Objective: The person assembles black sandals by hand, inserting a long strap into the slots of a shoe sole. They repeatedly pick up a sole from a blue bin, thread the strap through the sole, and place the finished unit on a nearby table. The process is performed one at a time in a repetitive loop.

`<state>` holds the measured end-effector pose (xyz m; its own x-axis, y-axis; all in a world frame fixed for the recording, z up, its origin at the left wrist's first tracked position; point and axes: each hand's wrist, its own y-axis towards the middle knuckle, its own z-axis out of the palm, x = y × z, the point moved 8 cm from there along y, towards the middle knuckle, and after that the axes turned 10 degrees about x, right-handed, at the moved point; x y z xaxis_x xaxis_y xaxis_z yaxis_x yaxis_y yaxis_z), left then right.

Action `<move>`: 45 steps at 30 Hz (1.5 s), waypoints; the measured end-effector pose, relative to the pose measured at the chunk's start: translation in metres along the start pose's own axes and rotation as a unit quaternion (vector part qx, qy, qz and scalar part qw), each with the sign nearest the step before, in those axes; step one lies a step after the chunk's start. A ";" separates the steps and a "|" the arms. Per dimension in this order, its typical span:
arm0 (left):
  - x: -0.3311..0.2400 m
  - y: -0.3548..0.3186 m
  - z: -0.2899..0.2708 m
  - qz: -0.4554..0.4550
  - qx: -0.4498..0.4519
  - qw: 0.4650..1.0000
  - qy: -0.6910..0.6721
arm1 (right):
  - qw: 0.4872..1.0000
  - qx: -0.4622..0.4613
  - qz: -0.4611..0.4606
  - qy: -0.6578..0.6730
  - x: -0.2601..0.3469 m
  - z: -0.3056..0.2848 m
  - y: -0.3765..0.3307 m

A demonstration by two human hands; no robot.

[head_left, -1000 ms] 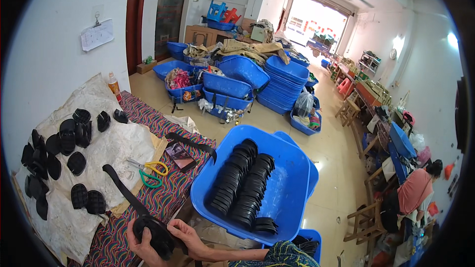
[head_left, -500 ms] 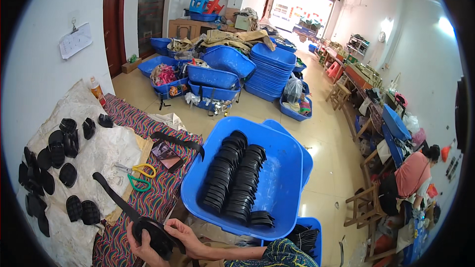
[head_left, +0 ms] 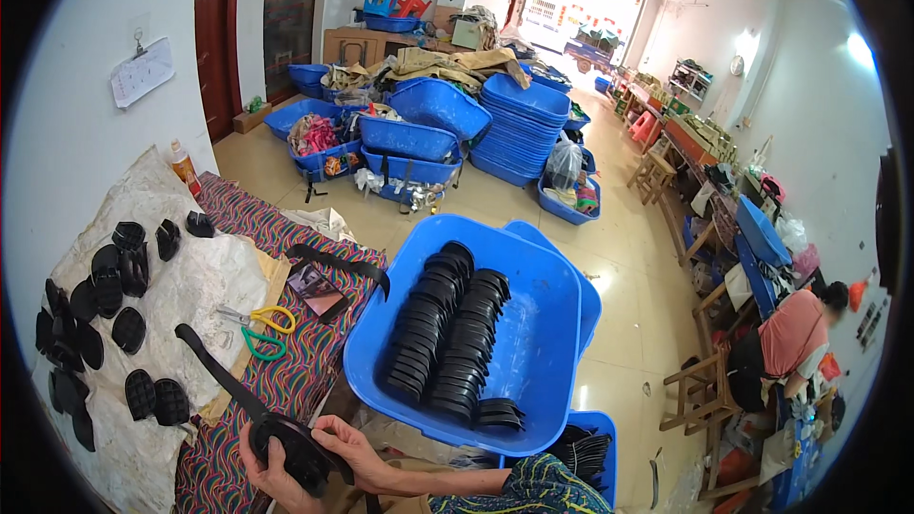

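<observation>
Close to my body, over the table's near edge, I hold a black rounded pad with straps (head_left: pixel 303 452), which resembles a knee pad. My left hand (head_left: pixel 276 484) wraps its lower left side, thumb laid over the front. The fingers of my right hand (head_left: pixel 348 450) pinch the pad's right edge or a strap there; which one I cannot tell. A long black strap (head_left: pixel 214 366) runs from the pad up and left across the table. Beyond it lie scissors with yellow and green handles (head_left: pixel 257 331). Several loose black oval pads (head_left: pixel 129 333) rest on a pale stained sheet (head_left: pixel 214 286) at left.
Right of the table stands a blue tub (head_left: pixel 538 324) with two rows of stacked black curved pieces (head_left: pixel 462 343). Another strap (head_left: pixel 343 266) and a phone-like object (head_left: pixel 319 295) lie on the patterned cloth (head_left: pixel 295 381). A person in pink (head_left: pixel 793 333) works far right.
The view has shifted slightly. Both hands keep their hold on the pad, almost in the same place; little else differs.
</observation>
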<state>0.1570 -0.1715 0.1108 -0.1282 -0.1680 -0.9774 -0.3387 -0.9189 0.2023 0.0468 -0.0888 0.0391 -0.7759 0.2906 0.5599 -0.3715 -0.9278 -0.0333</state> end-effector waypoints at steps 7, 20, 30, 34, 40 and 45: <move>0.027 -0.003 0.006 -0.046 0.024 0.993 -0.109 | 0.999 -0.014 -0.016 -0.031 0.008 -0.002 -0.013; -0.001 -0.017 0.028 -0.049 0.025 0.997 -0.062 | 0.998 0.037 -0.048 -0.001 0.024 -0.006 -0.032; -0.011 -0.020 0.034 -0.024 0.024 0.996 -0.078 | 0.996 0.060 -0.046 0.049 0.018 -0.006 -0.028; -0.011 -0.022 0.036 -0.032 0.022 0.996 -0.075 | 0.996 0.048 -0.027 0.071 0.021 -0.004 -0.031; -0.010 -0.016 0.033 -0.041 0.016 0.998 -0.039 | 0.996 0.057 -0.021 0.064 0.018 -0.005 -0.024; -0.003 -0.009 0.020 -0.023 -0.002 0.999 -0.042 | 0.997 0.050 0.004 0.053 0.013 -0.001 -0.017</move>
<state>0.1416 -0.1552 0.1129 -0.1901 -0.0942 -0.9772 -0.3426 -0.9264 0.1560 0.0426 -0.0686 0.0457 -0.8297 0.3022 0.4693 -0.3176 -0.9470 0.0483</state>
